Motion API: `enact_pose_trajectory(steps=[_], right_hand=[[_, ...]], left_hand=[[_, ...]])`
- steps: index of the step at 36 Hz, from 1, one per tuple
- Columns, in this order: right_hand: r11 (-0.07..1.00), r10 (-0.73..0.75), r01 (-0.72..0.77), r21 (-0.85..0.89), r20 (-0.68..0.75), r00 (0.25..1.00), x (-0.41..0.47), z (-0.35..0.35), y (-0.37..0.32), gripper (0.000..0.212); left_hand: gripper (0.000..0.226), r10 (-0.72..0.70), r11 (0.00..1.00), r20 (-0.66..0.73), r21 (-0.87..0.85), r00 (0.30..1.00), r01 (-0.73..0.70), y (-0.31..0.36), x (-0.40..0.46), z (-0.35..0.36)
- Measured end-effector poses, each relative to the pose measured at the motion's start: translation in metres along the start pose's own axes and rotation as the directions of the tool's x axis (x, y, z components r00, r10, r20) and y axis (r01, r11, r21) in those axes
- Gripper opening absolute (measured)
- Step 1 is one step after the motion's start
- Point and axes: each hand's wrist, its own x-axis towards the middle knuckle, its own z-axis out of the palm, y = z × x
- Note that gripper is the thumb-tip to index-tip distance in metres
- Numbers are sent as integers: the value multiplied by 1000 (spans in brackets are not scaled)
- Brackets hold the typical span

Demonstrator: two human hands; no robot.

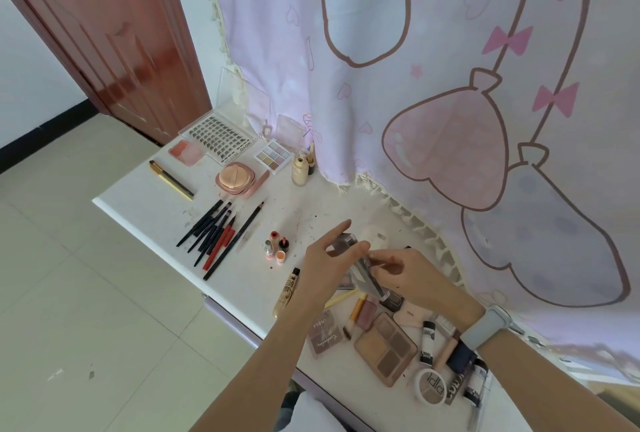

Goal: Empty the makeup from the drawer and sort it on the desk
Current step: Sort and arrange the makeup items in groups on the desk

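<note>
Head view: both hands (367,265) pinch a clear makeup case (365,277) between them.

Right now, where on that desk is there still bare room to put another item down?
The widest bare patch of the desk lies between the foundation bottle, the pencil row and the curtain fringe. A narrower strip runs along the near edge left of the pencils. It is crowded under the right hand, around the brown palette.

"XOYO" on lash tray (217,138), "UMEA" on palette (323,331)
</note>
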Motion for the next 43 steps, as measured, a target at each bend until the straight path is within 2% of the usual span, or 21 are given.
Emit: enact_pose_trajectory(steps=[5, 9, 14, 17, 20, 24, 26, 29, 32, 35, 39, 43], right_hand=[[998, -38, 38, -47, -7, 999, 4, 1, -3, 40], [994, -44, 42, -97, -13, 999, 13, 1, 1, 28], [989, -21, 19, -144, -15, 1000, 22, 0, 5, 24], [986, -10, 5, -169, -33, 999, 29, -3, 6, 23], [983, 5, -28, -184, -127, 992, 38, -9, 7, 24], [981, 4, -35, -190, -166, 986, 54, -17, 3, 23], [974, -4, -37, -221, -181, 984, 64, -19, 1, 21], [960, -19, -47, -277, -232, 972, 84, -24, 2, 20], [941, -52, -49, -335, -286, 957, 104, -27, 5, 20], [911, -108, -32, -411, -312, 944, 123, -27, 9, 19], [880, -133, -29, -474, -305, 943, 146, -28, 11, 21], [883, -112, -39, -469, -290, 950, 165, -28, 16, 24]], left_hand=[[45, -2, 1000, -26, 12, 1000, 2, 0, 6, 2], [42, -13, 1000, -54, 10, 998, 14, -2, 12, 4], [48, -66, 998, -75, 9, 995, 67, -6, 21, 6], [53, -110, 992, -58, -72, 992, 106, -11, 27, 5], [55, -145, 973, -16, -184, 989, 139, -14, 34, 3], [49, -165, 915, 6, -372, 986, 155, -13, 49, 2], [44, -170, 900, 8, -405, 985, 159, -11, 56, 2], [39, -219, 903, -98, -398, 971, 164, -6, 66, 6], [33, -330, 880, -216, -422, 919, 217, -6, 81, 9], [43, -373, 871, -234, -420, 898, 253, -3, 91, 10], [58, -354, 918, -245, -273, 902, 286, 1, 99, 12], [46, -317, 945, -236, -162, 919, 285, 3, 107, 13]])
